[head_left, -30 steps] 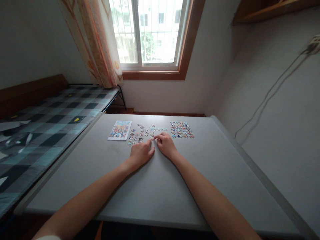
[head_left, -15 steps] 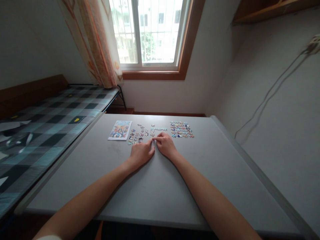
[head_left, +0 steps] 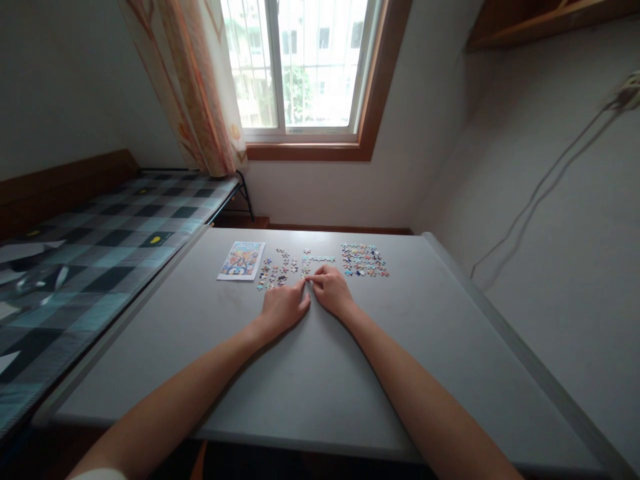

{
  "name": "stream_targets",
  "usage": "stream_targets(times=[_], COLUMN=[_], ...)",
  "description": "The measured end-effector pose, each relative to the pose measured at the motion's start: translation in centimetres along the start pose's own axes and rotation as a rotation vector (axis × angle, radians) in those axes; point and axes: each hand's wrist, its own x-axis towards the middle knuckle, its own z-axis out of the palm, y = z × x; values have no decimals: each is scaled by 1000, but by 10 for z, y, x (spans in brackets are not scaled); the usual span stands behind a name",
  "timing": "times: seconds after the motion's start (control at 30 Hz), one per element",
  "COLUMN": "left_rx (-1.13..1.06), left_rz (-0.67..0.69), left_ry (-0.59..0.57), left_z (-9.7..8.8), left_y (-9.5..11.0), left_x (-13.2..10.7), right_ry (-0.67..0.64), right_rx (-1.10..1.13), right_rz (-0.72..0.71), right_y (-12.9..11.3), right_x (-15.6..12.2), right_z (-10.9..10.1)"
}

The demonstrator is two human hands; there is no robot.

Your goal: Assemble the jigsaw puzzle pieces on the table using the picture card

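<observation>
Left hand (head_left: 285,304) and right hand (head_left: 332,289) are meeting at the near end of the joined puzzle section (head_left: 323,258)!

And here on the worktop (head_left: 320,373), that L-shaped section is lying with its row along the far side and its column coming toward the person. The left hand is resting just nearer than the section, its grip standing apart, thumb away from forefinger, forefinger pointing in at the column's foot. The right hand is lying nearer too, slightly right, its forefinger pointing left at the same spot; whether its grip is pinching anything, I cannot tell. Loose pieces (head_left: 282,280) are lying left of the section, more pieces (head_left: 361,273) are spreading to its right, and the picture sheet (head_left: 241,261) is lying farther left.
</observation>
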Motion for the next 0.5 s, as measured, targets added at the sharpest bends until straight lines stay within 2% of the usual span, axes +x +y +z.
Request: stream_targets(times=[0.5], left_rx=[13], left_rz=[12], left_ry=[20], left_z=[8], left_y=[-2], left_x=[2], right_ry=[10], right_rx=[53], right_rz=[13], right_y=[2], right_x=[0], right_z=[0])
